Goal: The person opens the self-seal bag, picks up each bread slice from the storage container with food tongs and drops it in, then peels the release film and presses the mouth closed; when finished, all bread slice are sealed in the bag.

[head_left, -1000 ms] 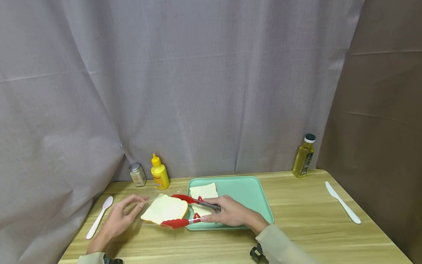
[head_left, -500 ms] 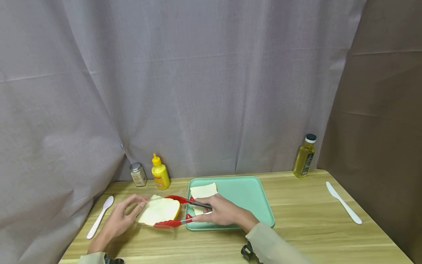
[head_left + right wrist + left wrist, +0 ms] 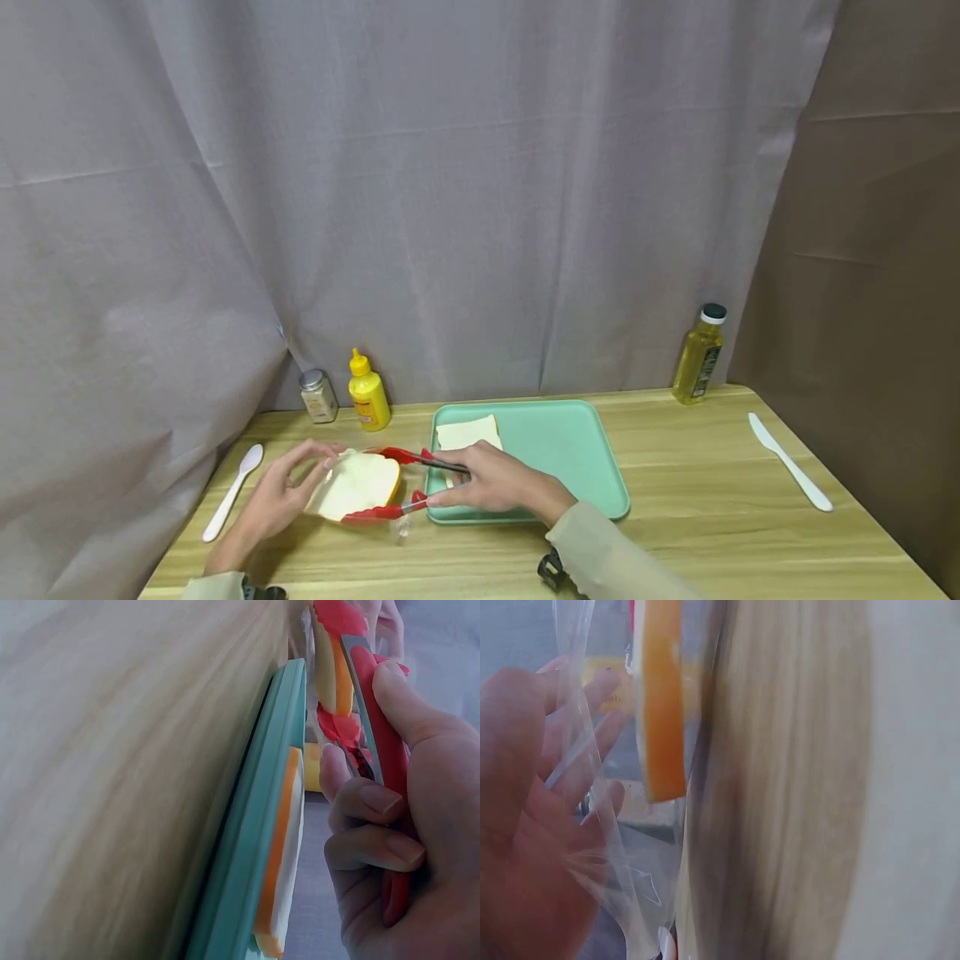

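My right hand (image 3: 498,483) grips red-tipped tongs (image 3: 369,515), fingers wrapped round the handles in the right wrist view. Between the tong tips is a slice of bread (image 3: 354,483), held flat above the table left of the tray. Thumb and fingers of my left hand (image 3: 281,493) pinch a clear plastic bag (image 3: 634,889) at the slice's left side. The film surrounds at least part of the slice; its exact edges are hard to see. Another bread slice (image 3: 468,430) lies on the left of the green tray (image 3: 562,450), partly hidden behind my right hand.
Behind my left hand stand a small jar with a grey lid (image 3: 318,397) and a yellow squeeze bottle (image 3: 368,398). A white spoon (image 3: 232,493) lies far left. At right are an oil bottle (image 3: 699,357) and a white knife (image 3: 790,462). A grey curtain (image 3: 480,208) hangs behind.
My right hand has moved left with the tongs, carrying the bread slice closer to my left hand and further into the plastic. The left hand stays nearly in place.
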Demonstrator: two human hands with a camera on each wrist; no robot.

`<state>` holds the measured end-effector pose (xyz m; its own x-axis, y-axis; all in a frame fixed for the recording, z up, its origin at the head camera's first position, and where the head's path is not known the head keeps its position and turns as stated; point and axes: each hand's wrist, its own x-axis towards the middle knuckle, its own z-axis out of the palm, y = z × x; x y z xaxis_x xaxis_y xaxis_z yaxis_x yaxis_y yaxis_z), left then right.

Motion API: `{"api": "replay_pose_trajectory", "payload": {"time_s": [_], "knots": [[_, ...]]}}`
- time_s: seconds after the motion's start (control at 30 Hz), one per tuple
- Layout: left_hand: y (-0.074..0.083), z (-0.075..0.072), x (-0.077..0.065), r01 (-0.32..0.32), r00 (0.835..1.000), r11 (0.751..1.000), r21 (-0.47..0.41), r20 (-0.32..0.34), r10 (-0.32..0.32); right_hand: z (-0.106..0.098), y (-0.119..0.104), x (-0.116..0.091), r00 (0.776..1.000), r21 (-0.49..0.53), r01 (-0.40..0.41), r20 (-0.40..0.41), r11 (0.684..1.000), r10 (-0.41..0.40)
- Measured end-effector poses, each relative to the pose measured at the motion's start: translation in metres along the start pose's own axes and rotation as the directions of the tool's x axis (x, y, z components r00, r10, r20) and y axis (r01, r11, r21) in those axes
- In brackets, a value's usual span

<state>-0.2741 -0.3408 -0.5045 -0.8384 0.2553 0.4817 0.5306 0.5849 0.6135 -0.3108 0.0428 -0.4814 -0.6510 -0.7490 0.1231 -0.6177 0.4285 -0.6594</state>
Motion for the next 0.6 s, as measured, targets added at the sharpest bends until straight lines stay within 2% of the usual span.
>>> {"api": "replay_pose_trajectory", "payload": {"time_s": [0.13, 0.33, 0.6], "knots": [[0.002, 0.001, 0.001, -0.008, 1.000, 1.000, 0.011, -0.002, 0.008, 0.003, -0.001, 0.003, 1.000, -0.026, 0.019, -0.010, 0.999, -0.020], [0.003, 0.001, 0.002, 0.000, 1.000, 0.999, 0.051, -0.020, 0.001, 0.007, -0.005, 0.008, 1.000, -0.056, 0.003, -0.029, 0.998, -0.004], [0.004, 0.004, 0.002, 0.013, 1.000, 1.000, 0.012, -0.019, -0.012, 0.015, -0.009, 0.014, 0.997, -0.075, -0.004, -0.075, 0.997, -0.002]]}}
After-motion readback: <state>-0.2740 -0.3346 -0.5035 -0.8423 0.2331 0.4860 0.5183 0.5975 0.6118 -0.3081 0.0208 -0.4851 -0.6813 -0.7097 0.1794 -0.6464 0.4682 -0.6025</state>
